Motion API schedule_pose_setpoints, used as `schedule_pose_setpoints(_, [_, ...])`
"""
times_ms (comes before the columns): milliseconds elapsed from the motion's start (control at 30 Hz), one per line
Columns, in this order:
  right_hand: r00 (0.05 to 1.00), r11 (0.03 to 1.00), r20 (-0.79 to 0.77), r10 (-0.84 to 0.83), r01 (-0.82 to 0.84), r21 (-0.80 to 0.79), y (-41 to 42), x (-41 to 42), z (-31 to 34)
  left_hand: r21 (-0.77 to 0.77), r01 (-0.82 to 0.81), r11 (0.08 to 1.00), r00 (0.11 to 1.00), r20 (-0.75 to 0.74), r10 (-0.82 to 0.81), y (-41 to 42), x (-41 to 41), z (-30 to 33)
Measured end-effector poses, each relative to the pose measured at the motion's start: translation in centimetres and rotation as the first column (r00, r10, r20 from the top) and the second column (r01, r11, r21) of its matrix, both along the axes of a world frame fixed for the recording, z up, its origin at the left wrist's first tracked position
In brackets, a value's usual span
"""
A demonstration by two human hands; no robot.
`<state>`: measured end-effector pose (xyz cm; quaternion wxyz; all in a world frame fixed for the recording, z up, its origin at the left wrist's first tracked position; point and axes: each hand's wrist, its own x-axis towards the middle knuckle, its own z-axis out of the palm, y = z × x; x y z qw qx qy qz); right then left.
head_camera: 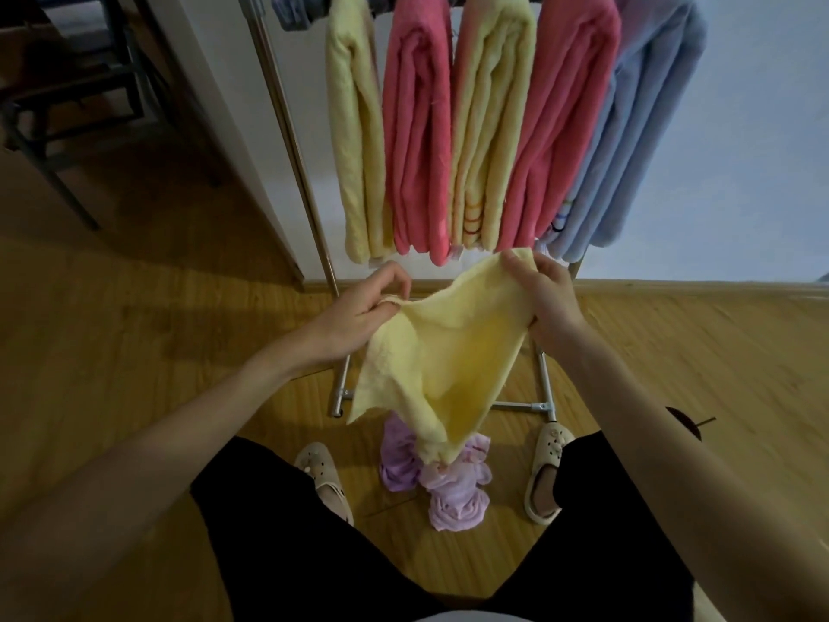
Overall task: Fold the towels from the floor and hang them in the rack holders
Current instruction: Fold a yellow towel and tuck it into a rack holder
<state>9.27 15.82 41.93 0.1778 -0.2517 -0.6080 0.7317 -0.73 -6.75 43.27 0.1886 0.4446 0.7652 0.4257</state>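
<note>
Yellow towel [430, 352] pinched between left hand [359, 307] and right hand [545, 294].

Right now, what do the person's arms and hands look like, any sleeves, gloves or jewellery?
Both arms are bare from the bottom of the picture to the wrist, with no sleeve in view. The left hand and the right hand wear no gloves, and I see no rings, watch or bracelet on either. Lower down, the person wears black shorts and pale clog-style slippers.
</note>
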Motion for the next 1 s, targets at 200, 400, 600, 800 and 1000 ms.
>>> schedule_pose_setpoints(200, [0.99,0.991,0.054,-0.129,0.13,-0.017,-0.3,-0.5,-0.2,-0.075,0.049,0.996,0.984,-0.167,-0.061,-0.7,0.9,0.7])
schedule_pose_setpoints(400, [0.987,0.987,0.003,-0.159,0.158,0.012,-1.3,-1.4,0.9,-0.331,0.076,0.941,0.956,-0.244,-0.163,-0.9,1.9,1.5])
schedule_pose_setpoints(600, [0.992,0.982,-0.098,-0.079,0.094,0.165,-1.9,-1.1,1.2,-0.61,0.064,0.79,0.968,-0.155,-0.198,-1.1,1.0,2.7])
schedule_pose_setpoints(800, [0.992,0.949,-0.121,-0.035,0.071,0.308,-1.1,-0.5,1.2,-0.728,0.009,0.685,0.819,-0.387,-0.422,-1.5,0.3,4.2])
schedule_pose_setpoints(1000, [0.989,0.787,-0.145,-0.026,0.109,0.607,-0.1,0.2,0.7,-0.595,0.022,0.804,0.634,-0.613,-0.471,-0.8,-0.1,5.6])
